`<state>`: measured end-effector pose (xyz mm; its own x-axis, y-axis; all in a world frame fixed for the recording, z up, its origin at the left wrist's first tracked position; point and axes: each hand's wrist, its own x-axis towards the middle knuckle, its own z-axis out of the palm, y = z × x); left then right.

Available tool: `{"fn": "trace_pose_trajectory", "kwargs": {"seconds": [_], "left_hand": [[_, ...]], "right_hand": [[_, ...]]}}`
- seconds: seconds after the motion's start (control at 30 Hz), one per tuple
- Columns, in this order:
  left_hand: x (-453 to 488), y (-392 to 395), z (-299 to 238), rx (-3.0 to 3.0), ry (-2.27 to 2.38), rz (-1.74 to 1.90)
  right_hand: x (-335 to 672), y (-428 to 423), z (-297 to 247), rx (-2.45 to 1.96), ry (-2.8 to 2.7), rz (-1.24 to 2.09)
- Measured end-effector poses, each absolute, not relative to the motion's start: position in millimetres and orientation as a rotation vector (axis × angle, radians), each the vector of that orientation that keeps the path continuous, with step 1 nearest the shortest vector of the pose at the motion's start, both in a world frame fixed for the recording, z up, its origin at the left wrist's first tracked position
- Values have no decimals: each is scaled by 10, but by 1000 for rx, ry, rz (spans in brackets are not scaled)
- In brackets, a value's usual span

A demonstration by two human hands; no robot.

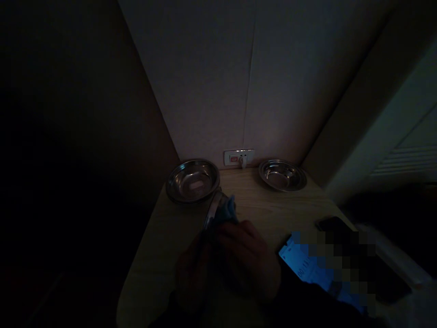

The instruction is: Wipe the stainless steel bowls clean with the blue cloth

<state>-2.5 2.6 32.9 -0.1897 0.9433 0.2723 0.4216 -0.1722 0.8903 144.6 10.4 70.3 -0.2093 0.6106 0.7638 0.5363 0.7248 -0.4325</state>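
The light is very dim. My left hand (191,273) is closed on the lower edge of a shiny metal dish (212,210), which is tilted up on its side; much of it is hidden behind my hands. A bunched blue cloth (228,210) is pinched in my right hand (251,257) and pressed against the dish. Just beyond the dish, a round stainless steel bowl (180,175) stands at the table's back left. A second steel bowl (296,178) sits at the back right, apart from both hands.
The pale wooden table (160,255) reaches back to a wall with a socket and plug (238,158). Beside my right forearm lies a lit phone (297,259), partly blurred out. A dark flat object (392,282) lies farther right.
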Motion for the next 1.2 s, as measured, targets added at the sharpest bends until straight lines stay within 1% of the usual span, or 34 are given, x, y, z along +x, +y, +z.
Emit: {"fn": "trace_pose_trajectory", "kwargs": {"seconds": [0.07,0.23,0.33,0.4,0.47,0.57,0.8,0.9,1.0,1.1,1.2], "left_hand": [[-19,29,319,1564,1592,1368],[13,24,357,1609,1594,1435],[13,23,388,1673,1572,1457],[5,24,390,1698,1587,1483],[-5,22,379,1694,1613,1500],[-14,12,359,1644,1651,1521],[-9,-12,350,1613,1695,1424],[-16,-27,327,1583,1660,1376],[-16,-32,318,1558,1648,1392],[-5,-23,331,1528,1671,1402],[2,-10,340,1496,1668,1398]], "right_hand": [[1479,217,724,-986,-1738,251],[1607,394,716,-1286,-1078,823],[1663,256,620,-1306,-806,1003],[1684,132,563,-1309,-699,1052],[1684,30,536,-1338,-675,1019],[1638,-69,548,-1377,-772,846],[1412,-262,482,-1178,-1342,353],[1336,-328,377,-1082,-1571,255],[1297,-307,349,-1099,-1683,128],[1311,-182,457,-1155,-1698,31],[1359,-25,638,-1176,-1705,83]]}}
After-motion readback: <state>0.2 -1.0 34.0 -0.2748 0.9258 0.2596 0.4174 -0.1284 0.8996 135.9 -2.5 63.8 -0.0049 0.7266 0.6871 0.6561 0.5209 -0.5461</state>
